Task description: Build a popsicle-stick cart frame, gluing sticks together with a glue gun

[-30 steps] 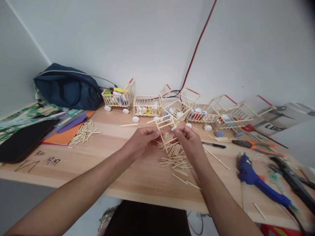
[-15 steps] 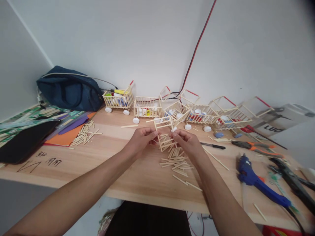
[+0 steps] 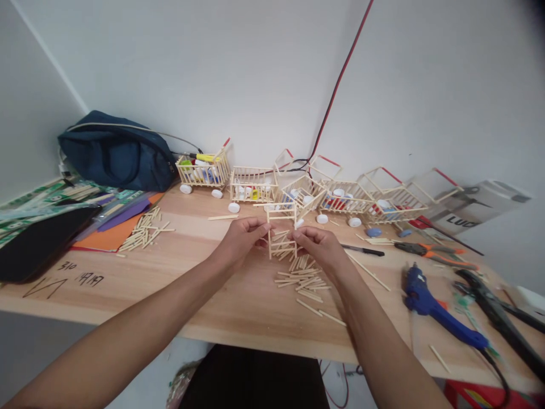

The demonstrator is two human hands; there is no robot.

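Note:
Between my two hands is a small frame of thin wooden sticks (image 3: 282,216), held upright above the table with a few crossbars near its top. My left hand (image 3: 246,237) pinches its left upright between thumb and fingers. The right upright is pinched by my right hand (image 3: 315,241). Below and behind the frame lies a pile of short wooden sticks (image 3: 303,278). Just beyond stand several miniature shopping carts made of sticks (image 3: 254,184), with white or blue round wheels, red-tipped handles and small coloured pieces inside.
To the right lie a blue glue gun (image 3: 438,309), orange-handled pliers (image 3: 430,253), a black pen (image 3: 363,250) and a black-handled tool (image 3: 498,318). At the left are a blue bag (image 3: 117,150), a dark tablet-like slab (image 3: 42,244), coloured paper (image 3: 108,236) and another stick pile (image 3: 145,230).
The stick frame has turned from a tilt to nearly upright, facing me more squarely. My right hand has shifted slightly left and down along it. The whole view has moved a little.

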